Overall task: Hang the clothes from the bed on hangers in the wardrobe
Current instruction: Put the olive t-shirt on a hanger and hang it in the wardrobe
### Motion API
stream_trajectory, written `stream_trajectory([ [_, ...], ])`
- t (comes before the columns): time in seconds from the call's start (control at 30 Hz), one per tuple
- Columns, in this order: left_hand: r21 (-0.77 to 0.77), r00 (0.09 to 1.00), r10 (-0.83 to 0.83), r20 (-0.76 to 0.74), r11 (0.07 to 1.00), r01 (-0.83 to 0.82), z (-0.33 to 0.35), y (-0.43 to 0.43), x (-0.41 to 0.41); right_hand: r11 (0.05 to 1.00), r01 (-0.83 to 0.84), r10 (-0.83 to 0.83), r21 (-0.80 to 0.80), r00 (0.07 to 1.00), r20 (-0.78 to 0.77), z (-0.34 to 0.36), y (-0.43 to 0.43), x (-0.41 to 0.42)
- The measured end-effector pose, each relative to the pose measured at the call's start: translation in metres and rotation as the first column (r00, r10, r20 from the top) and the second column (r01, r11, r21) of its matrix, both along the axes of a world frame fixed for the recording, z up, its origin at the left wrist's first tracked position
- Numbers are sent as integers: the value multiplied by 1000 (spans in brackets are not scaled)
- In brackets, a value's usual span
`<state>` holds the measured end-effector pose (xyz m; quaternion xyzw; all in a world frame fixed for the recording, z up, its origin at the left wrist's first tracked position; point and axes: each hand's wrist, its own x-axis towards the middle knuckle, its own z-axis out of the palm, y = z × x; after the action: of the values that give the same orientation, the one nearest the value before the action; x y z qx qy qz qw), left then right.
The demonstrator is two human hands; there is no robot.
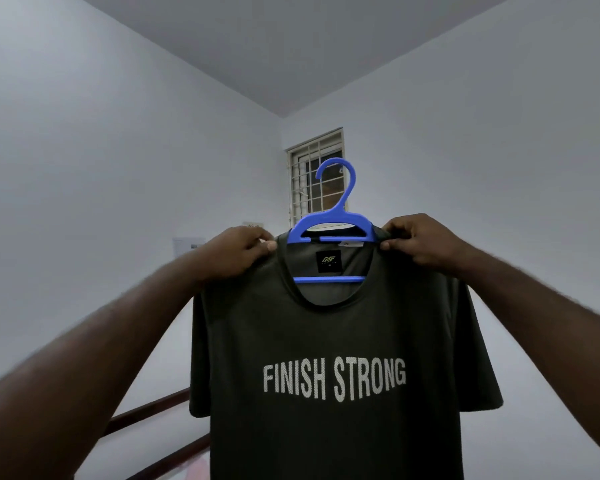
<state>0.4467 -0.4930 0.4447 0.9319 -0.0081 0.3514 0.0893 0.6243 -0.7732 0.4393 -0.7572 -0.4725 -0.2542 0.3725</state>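
Counting: one shirt [326, 341], one hanger [312, 225], two hands. Shirt was dark, printed "FINISH STRONG", held up in mid-air facing the camera, in front of a wall corner. Blue hanger sat inside the neck opening, hook up above the collar, lower bar showing through the neck. Left hand [238, 252] pinched shoulder fabric just beside the collar, fingers curled; right hand [420, 242] pinched the other shoulder likewise. One barred window [305, 174] was behind the hook.
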Motion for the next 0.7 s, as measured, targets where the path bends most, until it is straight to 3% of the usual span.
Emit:
stream_trajectory([
  [0.1, 5, 998, -36, -58, 999, 37, 8, -12, 10, 1000, 21, -21, 6, 1000, 10, 2, 1, -4],
  [0.3, -66, 968, -140, 208, 985, 157, 8, -22, 32, 959, 229, -259, 165, 946, 194, -2, 2, -3],
  [0.37, -69, 959, -153, 237, 982, 174, 5, -18, 39, 975, 208, -218, 81, 966, 138, 1, -4, -4],
  [0.47, -97, 951, -169, 260, 975, 200, -2, -12, 47, 966, 163, -166, -200, 986, 1, 10, -20, -1],
  [0.57, -134, 974, -205, 96, 967, 217, -10, -8, 55, 889, 282, -283, -361, 958, 50, 5, -26, 9],
  [0.63, -202, 962, -224, -154, 961, 191, -17, -1, 62, 873, 364, -345, -323, 931, 119, -6, -24, 23],
  [0.7, -172, 915, -133, -380, 982, 72, -26, 7, 73, 841, 401, -373, -364, 916, 148, -21, -15, 37],
])
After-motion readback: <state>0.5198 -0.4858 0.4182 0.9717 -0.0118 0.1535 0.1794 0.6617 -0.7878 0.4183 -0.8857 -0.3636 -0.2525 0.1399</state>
